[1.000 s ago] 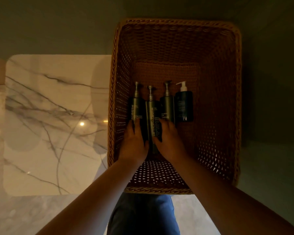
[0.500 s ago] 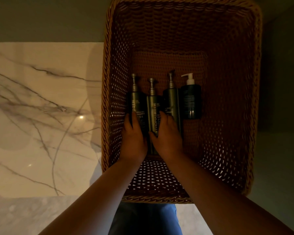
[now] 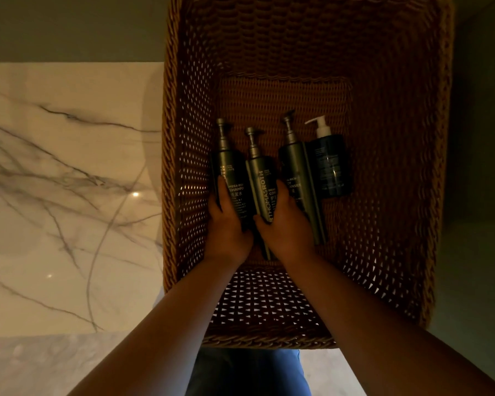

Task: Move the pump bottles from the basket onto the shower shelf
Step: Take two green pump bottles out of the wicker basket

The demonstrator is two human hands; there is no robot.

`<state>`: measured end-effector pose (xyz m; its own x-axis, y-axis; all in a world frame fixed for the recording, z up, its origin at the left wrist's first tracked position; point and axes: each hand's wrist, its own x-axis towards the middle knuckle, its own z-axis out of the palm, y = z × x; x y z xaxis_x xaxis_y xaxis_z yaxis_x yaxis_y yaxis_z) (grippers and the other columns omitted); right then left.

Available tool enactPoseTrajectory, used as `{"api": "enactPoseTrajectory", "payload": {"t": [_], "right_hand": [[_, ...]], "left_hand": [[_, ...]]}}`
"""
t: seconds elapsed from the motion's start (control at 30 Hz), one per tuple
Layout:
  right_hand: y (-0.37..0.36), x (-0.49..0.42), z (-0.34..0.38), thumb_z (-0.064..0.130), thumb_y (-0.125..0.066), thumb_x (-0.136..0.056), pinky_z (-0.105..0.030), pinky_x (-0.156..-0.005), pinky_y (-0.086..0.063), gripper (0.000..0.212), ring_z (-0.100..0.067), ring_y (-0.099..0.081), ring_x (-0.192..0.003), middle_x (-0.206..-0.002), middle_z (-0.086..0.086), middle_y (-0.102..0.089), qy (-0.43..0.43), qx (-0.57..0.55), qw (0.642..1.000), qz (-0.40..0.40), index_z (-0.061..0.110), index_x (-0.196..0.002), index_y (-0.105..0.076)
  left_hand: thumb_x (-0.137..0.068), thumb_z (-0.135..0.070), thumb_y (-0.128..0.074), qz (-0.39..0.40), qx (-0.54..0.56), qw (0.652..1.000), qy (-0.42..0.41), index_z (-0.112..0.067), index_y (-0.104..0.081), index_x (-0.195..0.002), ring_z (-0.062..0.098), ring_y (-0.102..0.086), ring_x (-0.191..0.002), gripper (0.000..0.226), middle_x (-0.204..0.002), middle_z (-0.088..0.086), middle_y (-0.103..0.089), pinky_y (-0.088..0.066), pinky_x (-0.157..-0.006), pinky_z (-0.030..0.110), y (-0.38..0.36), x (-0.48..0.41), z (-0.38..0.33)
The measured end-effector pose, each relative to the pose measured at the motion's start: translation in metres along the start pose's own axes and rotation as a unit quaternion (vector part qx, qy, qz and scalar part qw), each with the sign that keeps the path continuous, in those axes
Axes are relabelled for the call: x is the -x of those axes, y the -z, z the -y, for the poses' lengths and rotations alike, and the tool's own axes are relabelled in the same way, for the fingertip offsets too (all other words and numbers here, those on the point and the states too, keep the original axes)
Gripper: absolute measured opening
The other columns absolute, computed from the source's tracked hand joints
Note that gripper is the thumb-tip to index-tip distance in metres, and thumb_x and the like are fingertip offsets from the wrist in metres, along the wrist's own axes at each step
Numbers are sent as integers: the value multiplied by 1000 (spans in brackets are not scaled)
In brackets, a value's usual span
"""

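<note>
Gripping shampoo bottle (image 3: 229, 170): left hand (image 3: 226, 224) | right hand (image 3: 287, 224) apparently grasps conditioner bottle (image 3: 262, 181) | basket (image 3: 397, 195)

basket (image 3: 383, 195): woven wicker-like strands, brown, rough; open lattice on the walls, tight weave on the bottom, twisted rope-like rim.
shampoo bottle (image 3: 229, 170): dark, smooth, dull sheen; pale printed lettering; grey pump with a metal look.
middle bottle (image 3: 262, 181): same dark satin surface, large pale print along its length; grey metallic-looking pump.
third bottle (image 3: 295, 164): dark, smooth, faintly glossy; grey pump.
short bottle (image 3: 330, 167): near-black, glossy, catching a thin highlight; white plastic pump.
slab (image 3: 69, 195): pale marble-look stone with grey veins, polished, mirroring small lights.
trousers (image 3: 249, 372): blue cloth, matt.
</note>
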<state>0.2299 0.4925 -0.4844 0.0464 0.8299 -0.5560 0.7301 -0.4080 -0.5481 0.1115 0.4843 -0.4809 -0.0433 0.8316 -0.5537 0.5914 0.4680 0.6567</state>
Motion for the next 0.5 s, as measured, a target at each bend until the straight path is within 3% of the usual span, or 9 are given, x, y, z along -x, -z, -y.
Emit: {"api": "enactPoseTrajectory", "payload": {"t": [0.1, 0.27, 0.4, 0.5], "right_hand": [[2, -6, -1, 33, -63, -86, -42, -86, -52, 82, -22, -59, -109, -134, -8, -53, -9, -4, 1000, 12, 20, -149, -13], [3, -12, -1, 38, -65, -83, -39, -85, -53, 80, -21, -60, -107, -129, -6, -57, -18, 3, 1000, 14, 20, -147, -20], [3, -14, 1, 37, -69, -80, -40, -83, -53, 78, -22, -61, -105, -126, -6, -59, -25, -11, 1000, 14, 19, -143, -26], [3, -13, 1, 35, -72, -76, -36, -81, -53, 79, -20, -61, -101, -123, -4, -60, -39, -52, 998, 15, 21, -141, -29]], "left_hand": [[-85, -15, -64, -6, -3, 1000, 4, -34, 20, -142, 29, -35, -128, 103, -152, 15, -5, -37, -95, 32, -2, 0, 2], [-86, -18, -63, -23, -44, 999, -1, -38, 24, -135, 33, -46, -116, 102, -141, 23, -25, -42, -89, 37, -7, 5, 6], [-86, -15, -63, -12, -32, 999, 3, -40, 25, -134, 35, -48, -113, 103, -140, 24, -25, -44, -85, 37, -6, 5, 6], [-85, -10, -63, 0, -11, 1000, 6, -39, 24, -135, 33, -47, -114, 104, -141, 24, -24, -40, -83, 29, -3, 8, 4]]}}
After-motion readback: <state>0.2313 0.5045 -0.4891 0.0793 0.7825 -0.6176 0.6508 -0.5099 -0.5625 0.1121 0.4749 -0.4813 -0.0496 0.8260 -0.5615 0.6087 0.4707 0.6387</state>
